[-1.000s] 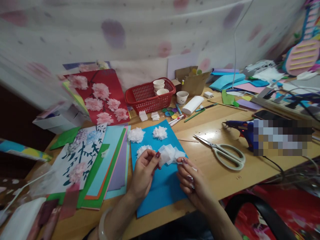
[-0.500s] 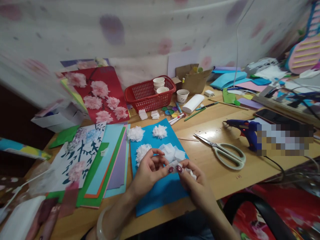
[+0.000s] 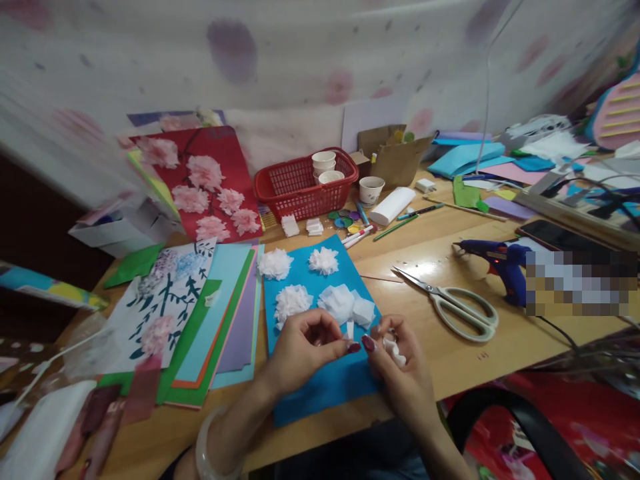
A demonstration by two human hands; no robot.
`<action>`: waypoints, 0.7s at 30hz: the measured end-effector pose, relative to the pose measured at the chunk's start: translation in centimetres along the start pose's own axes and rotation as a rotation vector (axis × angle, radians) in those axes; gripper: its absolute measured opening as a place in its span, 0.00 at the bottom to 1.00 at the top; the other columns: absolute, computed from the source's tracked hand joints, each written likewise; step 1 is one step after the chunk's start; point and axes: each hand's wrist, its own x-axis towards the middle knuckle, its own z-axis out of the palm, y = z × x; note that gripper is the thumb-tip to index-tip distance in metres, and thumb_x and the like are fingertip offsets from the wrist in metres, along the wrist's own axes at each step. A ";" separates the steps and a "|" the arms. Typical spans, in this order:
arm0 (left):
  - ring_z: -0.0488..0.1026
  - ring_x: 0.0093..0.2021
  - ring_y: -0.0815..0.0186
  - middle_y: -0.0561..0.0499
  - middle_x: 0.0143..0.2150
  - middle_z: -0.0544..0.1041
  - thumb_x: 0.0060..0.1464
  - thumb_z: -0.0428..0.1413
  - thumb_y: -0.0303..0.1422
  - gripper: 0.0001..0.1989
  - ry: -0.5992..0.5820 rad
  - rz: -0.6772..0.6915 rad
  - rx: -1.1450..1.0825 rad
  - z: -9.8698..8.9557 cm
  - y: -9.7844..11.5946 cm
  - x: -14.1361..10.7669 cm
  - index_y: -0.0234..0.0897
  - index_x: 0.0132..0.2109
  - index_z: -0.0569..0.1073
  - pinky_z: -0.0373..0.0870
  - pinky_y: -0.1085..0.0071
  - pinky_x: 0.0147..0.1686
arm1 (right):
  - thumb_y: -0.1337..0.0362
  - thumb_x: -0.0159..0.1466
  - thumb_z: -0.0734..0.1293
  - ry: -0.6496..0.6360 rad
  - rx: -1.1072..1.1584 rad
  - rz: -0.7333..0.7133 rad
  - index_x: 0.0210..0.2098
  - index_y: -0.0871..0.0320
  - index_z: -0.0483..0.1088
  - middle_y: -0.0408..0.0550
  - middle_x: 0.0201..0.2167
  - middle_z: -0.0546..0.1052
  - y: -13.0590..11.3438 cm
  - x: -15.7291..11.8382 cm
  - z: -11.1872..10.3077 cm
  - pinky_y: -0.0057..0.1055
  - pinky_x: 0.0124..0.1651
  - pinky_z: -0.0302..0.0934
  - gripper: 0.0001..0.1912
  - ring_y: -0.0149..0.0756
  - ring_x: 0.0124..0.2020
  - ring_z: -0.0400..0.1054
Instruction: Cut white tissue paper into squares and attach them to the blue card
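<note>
My left hand (image 3: 310,343) is closed in a pinch on a small piece of white tissue paper (image 3: 350,329), which sticks up from its fingertips. My right hand (image 3: 403,360) curls around crumpled white tissue paper (image 3: 395,351), its thumb and forefinger close together beside the left fingertips, with a small gap between the hands. Both hover over a blue sheet (image 3: 320,400). On that sheet lie white paper flowers, one at the upper right (image 3: 323,261) and one at the left (image 3: 293,303), and loose white tissue squares (image 3: 337,303) just beyond my fingers.
Scissors (image 3: 450,307) and a blue glue gun (image 3: 500,263) lie to the right, near a phone (image 3: 560,240). Coloured paper sheets (image 3: 235,333) are stacked at the left. Behind stand a red basket (image 3: 300,190) with paper cups and a red picture with pink flowers (image 3: 225,150).
My hands have drawn slightly apart. The small tissue piece, earlier between both thumbs, is now at my left fingertips only. The view has shifted a little.
</note>
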 end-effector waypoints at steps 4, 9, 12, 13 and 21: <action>0.60 0.24 0.71 0.55 0.23 0.68 0.43 0.69 0.36 0.15 -0.036 0.105 0.113 -0.3 0.4 -0.1 0.36 0.23 0.71 0.56 0.74 0.25 | 0.49 0.61 0.69 -0.143 -0.133 -0.057 0.30 0.55 0.67 0.37 0.21 0.60 -0.7 -0.2 -0.3 0.28 0.24 0.46 0.16 0.29 0.21 0.51; 0.64 0.26 0.69 0.53 0.25 0.70 0.45 0.68 0.36 0.14 -0.154 0.152 0.228 -0.8 0.8 -0.2 0.36 0.22 0.72 0.58 0.74 0.26 | 0.52 0.61 0.67 -0.305 -0.246 0.013 0.26 0.55 0.65 0.36 0.18 0.56 -0.9 0.2 -0.4 0.27 0.24 0.44 0.15 0.29 0.20 0.49; 0.64 0.26 0.69 0.54 0.26 0.69 0.45 0.67 0.36 0.12 -0.183 0.133 0.235 -0.9 0.8 -0.2 0.36 0.23 0.73 0.59 0.75 0.25 | 0.54 0.61 0.66 -0.312 -0.260 0.018 0.24 0.55 0.63 0.37 0.18 0.58 -1.0 0.2 -0.3 0.28 0.25 0.45 0.15 0.30 0.21 0.50; 0.64 0.26 0.70 0.54 0.26 0.69 0.45 0.67 0.36 0.12 -0.189 0.127 0.234 -0.9 0.8 -0.2 0.36 0.23 0.74 0.59 0.75 0.25 | 0.55 0.62 0.66 -0.312 -0.262 0.012 0.24 0.56 0.63 0.37 0.18 0.59 -1.0 0.2 -0.3 0.28 0.25 0.45 0.15 0.30 0.21 0.51; 0.66 0.23 0.72 0.55 0.25 0.69 0.44 0.68 0.37 0.13 -0.230 -0.041 0.063 -0.4 0.8 -0.3 0.36 0.29 0.72 0.64 0.77 0.21 | 0.53 0.62 0.67 -0.250 -0.235 0.019 0.25 0.56 0.68 0.38 0.20 0.59 -0.8 0.2 -0.6 0.28 0.26 0.46 0.15 0.31 0.22 0.50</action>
